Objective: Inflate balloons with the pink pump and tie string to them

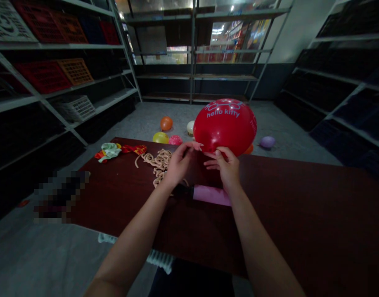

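A big inflated red balloon (225,128) with "hello kitty" lettering rises beyond the table's edge, its neck end toward me. My right hand (228,167) pinches the neck between thumb and forefinger, the other fingers reaching left beneath it. From the other side, my left hand (181,161) meets the neck with its fingers drawn together; the exact grip at the fingertips is partly hidden. Below my hands lies a pink balloon pump (212,195) with a dark end, on the brown table (301,198). Tan coiled long balloons (160,163) are heaped beside my left hand.
Uninflated balloons (110,151) lie at the table's far left corner. On the floor beyond are an orange balloon (166,123), a yellow balloon (160,137), a purple balloon (268,142) and others. Shelves with crates (73,71) stand at the left; more racks line the back and right.
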`<state>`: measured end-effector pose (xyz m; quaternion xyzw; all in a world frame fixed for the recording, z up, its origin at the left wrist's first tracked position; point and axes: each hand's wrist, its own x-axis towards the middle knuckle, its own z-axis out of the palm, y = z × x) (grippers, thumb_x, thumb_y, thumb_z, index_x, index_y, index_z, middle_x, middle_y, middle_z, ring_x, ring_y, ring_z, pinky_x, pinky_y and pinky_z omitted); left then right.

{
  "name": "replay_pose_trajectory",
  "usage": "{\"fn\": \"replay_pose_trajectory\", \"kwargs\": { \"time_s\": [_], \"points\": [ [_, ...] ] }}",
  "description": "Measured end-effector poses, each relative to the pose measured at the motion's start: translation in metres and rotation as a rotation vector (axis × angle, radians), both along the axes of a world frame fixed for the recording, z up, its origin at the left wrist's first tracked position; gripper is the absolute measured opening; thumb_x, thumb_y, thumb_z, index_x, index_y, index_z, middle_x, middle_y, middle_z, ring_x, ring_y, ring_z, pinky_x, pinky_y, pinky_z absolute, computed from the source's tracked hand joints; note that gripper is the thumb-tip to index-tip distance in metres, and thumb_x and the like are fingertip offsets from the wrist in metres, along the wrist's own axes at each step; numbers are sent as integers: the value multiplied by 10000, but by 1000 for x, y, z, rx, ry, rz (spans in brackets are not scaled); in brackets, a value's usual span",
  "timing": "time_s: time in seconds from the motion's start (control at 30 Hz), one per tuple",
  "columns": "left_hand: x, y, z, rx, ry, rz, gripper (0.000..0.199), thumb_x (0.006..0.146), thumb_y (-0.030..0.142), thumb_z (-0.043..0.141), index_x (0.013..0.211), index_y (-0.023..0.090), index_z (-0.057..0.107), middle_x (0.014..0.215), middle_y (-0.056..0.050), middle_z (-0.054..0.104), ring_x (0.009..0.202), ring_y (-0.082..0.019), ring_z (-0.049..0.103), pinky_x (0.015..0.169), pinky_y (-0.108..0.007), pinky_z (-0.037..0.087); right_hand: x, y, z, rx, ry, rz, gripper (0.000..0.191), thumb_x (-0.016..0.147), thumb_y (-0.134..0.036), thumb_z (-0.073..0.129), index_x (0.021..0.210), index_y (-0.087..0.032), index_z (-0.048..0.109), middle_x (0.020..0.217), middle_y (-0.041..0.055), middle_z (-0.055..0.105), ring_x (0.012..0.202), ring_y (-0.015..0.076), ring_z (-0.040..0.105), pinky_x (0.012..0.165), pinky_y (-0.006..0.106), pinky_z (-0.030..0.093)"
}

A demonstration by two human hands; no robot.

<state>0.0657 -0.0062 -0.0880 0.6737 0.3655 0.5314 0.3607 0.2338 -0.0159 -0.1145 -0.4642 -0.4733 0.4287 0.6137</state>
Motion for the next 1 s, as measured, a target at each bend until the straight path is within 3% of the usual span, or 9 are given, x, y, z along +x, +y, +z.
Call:
{"fn": "replay_pose_trajectory", "kwargs": {
  "time_s": [0.13,0.23,0.33,0.47,0.63,0.8,1.0],
  "points": [
    [13,8,29,93,7,-135,331,1001,381,557,1277,205,608,1014,-81,732,815,-151,691,712,-271,557,-1,0,3,11,75,-38,510,803,-666,676,1075,-245,579,907,59,801,612,188,746,504,264,584],
    [29,18,56,177,35,-237,220,958,346,645,1083,171,689,997,-85,744,903,-165,718,807,-291,572,-3,1,6,19,114,-48,523,780,-668,702,1062,-243,586,876,40,798,587,183,741,482,249,570],
    [37,30,72,293,92,-221,141,934,302,681,964,177,741,997,-82,763,975,-177,714,918,-330,556,-4,-1,10,25,154,-72,513,770,-656,720,1039,-247,566,837,26,795,570,177,734,480,243,566],
    [35,42,68,342,86,-195,122,929,260,679,952,181,768,1007,-85,774,986,-176,713,933,-327,550,-4,-4,21,34,144,-56,480,801,-628,712,1055,-245,574,850,34,803,580,173,735,492,244,573],
    [29,50,62,298,-48,-232,187,927,296,684,1042,162,746,1048,-93,764,953,-156,716,872,-290,564,-12,7,49,71,-63,32,472,821,-647,677,1056,-240,634,857,32,797,560,156,721,482,244,566],
    [13,59,68,261,-210,-153,193,845,360,784,891,176,747,859,-52,756,768,-135,695,725,-259,561,-25,26,75,88,-98,157,491,791,-614,735,1082,-223,681,833,39,780,551,162,710,498,275,576],
    [3,60,71,324,-170,-169,170,912,354,711,934,207,793,993,-83,791,949,-184,729,913,-349,557,-24,31,83,71,90,207,390,818,-538,749,1101,-278,683,757,-2,751,535,154,679,471,266,533]
  ]
}}
